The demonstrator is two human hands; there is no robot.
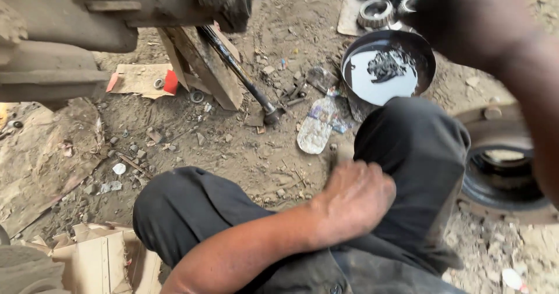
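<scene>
While the left hand (pixel 352 198) rests loosely curled and empty on the knee, the blurred right hand (pixel 466 14), grip unreadable, hovers above the oily pan (pixel 355 58).

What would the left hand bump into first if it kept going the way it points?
Probably the person's own right knee in dark trousers: the left hand is right beside it. Depth is unclear.

The right hand (pixel 471 14) at far right is a dark blur, so its grip cannot be told. The left hand (pixel 352 198) is motion-blurred, fingers hidden against the trouser leg (pixel 419 154). The bearing rings (pixel 378 2) run off the far edge, and the right knee covers the near rim of the pan (pixel 422 52).
</scene>
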